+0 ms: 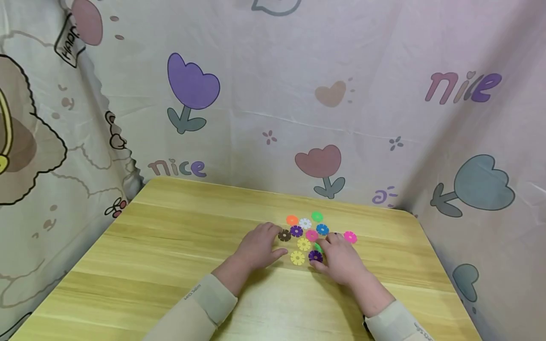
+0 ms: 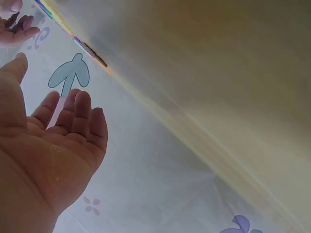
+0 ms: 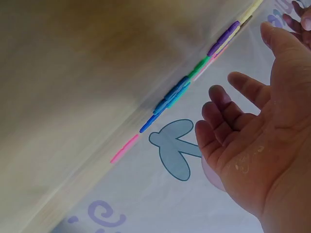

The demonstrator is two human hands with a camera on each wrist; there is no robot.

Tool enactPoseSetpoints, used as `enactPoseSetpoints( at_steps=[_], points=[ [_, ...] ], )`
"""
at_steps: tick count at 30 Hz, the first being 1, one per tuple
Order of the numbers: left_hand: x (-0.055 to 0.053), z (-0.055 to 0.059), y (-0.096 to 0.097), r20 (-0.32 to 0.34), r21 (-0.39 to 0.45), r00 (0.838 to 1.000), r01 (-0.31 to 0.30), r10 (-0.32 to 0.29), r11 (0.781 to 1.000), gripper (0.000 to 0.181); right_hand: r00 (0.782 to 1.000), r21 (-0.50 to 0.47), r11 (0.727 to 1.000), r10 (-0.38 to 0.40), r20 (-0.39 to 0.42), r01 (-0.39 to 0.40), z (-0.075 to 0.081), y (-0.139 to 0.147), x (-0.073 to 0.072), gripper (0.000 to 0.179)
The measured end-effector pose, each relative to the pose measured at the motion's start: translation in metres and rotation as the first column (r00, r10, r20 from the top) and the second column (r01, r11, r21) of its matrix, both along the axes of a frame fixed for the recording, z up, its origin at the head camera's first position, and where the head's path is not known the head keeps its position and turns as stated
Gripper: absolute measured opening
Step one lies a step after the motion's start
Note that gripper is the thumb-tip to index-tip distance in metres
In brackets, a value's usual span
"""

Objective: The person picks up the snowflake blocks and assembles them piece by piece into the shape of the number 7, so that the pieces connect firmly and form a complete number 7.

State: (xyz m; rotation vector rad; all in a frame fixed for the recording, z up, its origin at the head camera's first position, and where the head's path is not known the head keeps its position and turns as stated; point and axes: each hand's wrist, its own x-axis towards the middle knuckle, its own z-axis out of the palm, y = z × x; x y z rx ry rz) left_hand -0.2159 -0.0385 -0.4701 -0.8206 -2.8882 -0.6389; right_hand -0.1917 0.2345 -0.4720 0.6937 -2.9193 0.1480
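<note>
Several flower-shaped plastic discs with notched rims lie flat on the wooden table, between and beyond two hands. My left hand (image 1: 259, 247) is at their left side, index fingertip right at a brown disc (image 1: 284, 235), thumb stretched toward a yellow disc (image 1: 297, 258). On the right, my right hand (image 1: 340, 258) hovers low over the group. Its thumb is at a dark purple disc (image 1: 315, 256), and its fingers partly hide a green disc (image 1: 318, 247). Both wrist views show relaxed, slightly bent fingers on the left hand (image 2: 63, 145) and right hand (image 3: 257, 131), with bare palms.
Orange (image 1: 292, 220), white (image 1: 304, 223), light green (image 1: 317, 216) and blue (image 1: 322, 229) discs lie farther back. A pink disc (image 1: 350, 237) sits apart, right of the right hand. The wooden table (image 1: 170, 227) ends at a printed cloth backdrop (image 1: 264, 94).
</note>
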Motion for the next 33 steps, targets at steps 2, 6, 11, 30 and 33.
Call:
enactPoseSetpoints(
  at_steps=[2, 6, 11, 30, 33],
  points=[
    [0.0, 0.0, 0.001, 0.005, -0.009, 1.0, 0.005, -0.005, 1.0, 0.056, 1.0, 0.003, 1.0, -0.008, 0.02, 0.008, 0.0, 0.0, 0.0, 0.066],
    [0.0, -0.001, 0.003, 0.016, -0.023, 1.0, 0.007, -0.006, 1.0, 0.055, 0.998, -0.003, 1.0, -0.017, 0.061, 0.017, 0.001, 0.001, -0.001, 0.066],
    [0.0, 0.0, 0.01, 0.061, -0.057, 0.998, 0.026, -0.023, 0.998, 0.065, 0.996, -0.024, 0.999, -0.018, 0.09, 0.02, 0.002, 0.003, -0.002, 0.065],
    [-0.003, -0.001, 0.036, 0.171, -0.223, 0.985, 0.046, -0.008, 0.974, 0.068, 0.989, -0.063, 0.998, -0.002, 0.15, 0.012, -0.001, 0.006, -0.008, 0.057],
    [-0.003, -0.005, 0.041, 0.17, -0.241, 0.985, 0.057, -0.015, 0.969, 0.062, 0.986, -0.066, 0.998, 0.001, 0.165, 0.01, -0.001, 0.006, -0.008, 0.055]
  ],
)
